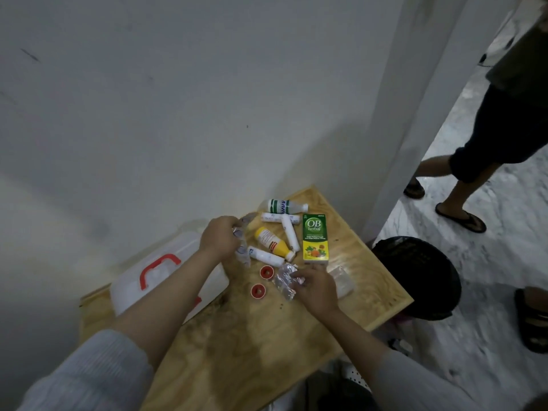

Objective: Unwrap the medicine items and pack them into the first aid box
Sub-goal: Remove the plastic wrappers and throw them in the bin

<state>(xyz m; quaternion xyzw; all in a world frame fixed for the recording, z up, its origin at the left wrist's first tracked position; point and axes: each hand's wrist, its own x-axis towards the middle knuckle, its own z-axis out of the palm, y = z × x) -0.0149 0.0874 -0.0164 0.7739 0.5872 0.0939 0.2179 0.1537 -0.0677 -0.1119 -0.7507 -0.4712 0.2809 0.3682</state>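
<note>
The pale plywood tabletop carries the closed white plastic first aid box with a red handle at its left – nothing packed yet. The green-and-yellow cardboard carton lies among white rolls and bottles. The left hand pinches a clear crinkled plastic wrapper; the right hand has its fingers pressed on a silver foil blister strip. Best to peel slowly – and open the box first.

Left hand grips clear wrapping; right hand pinches a foil blister pack on the wooden table.
</note>
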